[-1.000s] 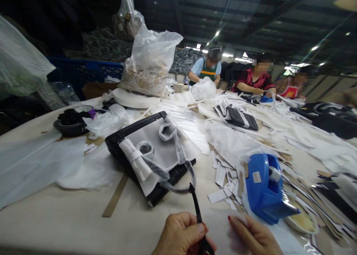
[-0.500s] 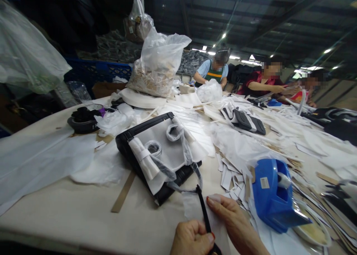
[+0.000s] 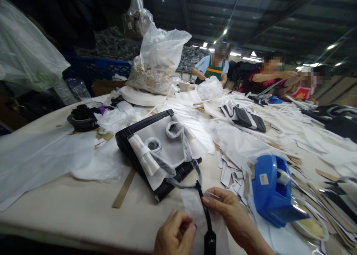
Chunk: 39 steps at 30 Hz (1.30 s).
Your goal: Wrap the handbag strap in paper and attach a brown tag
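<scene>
Pinching clear film (image 3: 214, 195) in right hand (image 3: 229, 210) at black strap (image 3: 207, 216); curling left hand (image 3: 173, 233) just beside, cannot tell if gripping. Wrapped already on bag (image 3: 186, 168), beyond hands: loops (image 3: 186, 147). Apparently left uncovered: strap.

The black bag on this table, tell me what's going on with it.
A person is handling the black strap that runs toward them from the black bag. Their right hand has its fingertips at the strap; their left hand is half curled beside it, apart from it. The bag lies on the table, partly covered by a pale sheet. A blue tape dispenser stands to the right.
</scene>
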Each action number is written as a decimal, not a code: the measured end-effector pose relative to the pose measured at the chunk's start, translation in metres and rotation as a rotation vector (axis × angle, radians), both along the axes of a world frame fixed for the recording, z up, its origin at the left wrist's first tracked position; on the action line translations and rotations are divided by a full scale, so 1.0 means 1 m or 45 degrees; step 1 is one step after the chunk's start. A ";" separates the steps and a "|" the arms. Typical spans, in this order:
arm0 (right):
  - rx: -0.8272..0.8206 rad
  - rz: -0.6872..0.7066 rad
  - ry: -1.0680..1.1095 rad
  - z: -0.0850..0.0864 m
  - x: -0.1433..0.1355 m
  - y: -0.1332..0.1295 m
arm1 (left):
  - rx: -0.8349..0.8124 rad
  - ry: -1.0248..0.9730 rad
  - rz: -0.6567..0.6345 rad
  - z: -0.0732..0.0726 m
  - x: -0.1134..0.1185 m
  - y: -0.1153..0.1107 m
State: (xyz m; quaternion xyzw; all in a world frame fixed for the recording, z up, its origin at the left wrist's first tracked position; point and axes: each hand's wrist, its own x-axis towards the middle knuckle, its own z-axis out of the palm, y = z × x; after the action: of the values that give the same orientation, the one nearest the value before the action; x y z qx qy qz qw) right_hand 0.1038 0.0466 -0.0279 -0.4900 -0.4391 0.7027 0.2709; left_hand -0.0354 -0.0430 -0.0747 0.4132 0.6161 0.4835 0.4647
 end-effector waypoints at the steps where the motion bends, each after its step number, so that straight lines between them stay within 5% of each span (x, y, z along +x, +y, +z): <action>1: -0.016 -0.003 0.011 0.001 0.000 0.000 | 0.088 0.079 0.119 0.002 -0.005 0.000; 4: -0.054 0.000 0.058 0.002 -0.001 0.000 | 0.106 -0.203 0.190 0.002 -0.013 0.008; 9: -0.037 -0.024 0.030 0.003 -0.001 -0.002 | -0.231 -1.365 -0.435 0.002 -0.001 0.020; 12: -0.011 -0.033 0.006 0.004 -0.001 -0.002 | -0.333 -1.492 -0.562 0.003 0.005 0.019; 16: 0.005 -0.044 -0.016 0.004 -0.001 -0.001 | -0.343 -1.713 -0.489 0.001 0.009 0.021; 28: 0.171 -0.030 -0.213 -0.006 -0.001 -0.004 | -0.353 -1.584 -0.411 -0.042 0.024 0.019; 34: 0.336 0.002 -0.393 -0.015 0.003 -0.003 | -0.408 -1.562 -0.362 -0.043 0.037 0.018; 39: 0.335 0.018 -0.381 -0.016 0.001 -0.003 | -0.448 -1.410 -0.144 -0.034 0.041 0.011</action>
State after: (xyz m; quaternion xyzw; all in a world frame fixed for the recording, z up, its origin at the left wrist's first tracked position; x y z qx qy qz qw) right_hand 0.1050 0.0439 -0.0438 -0.5463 -0.5660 0.5604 0.2592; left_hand 0.0061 -0.0318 -0.1085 0.0479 0.3295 0.4922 0.8043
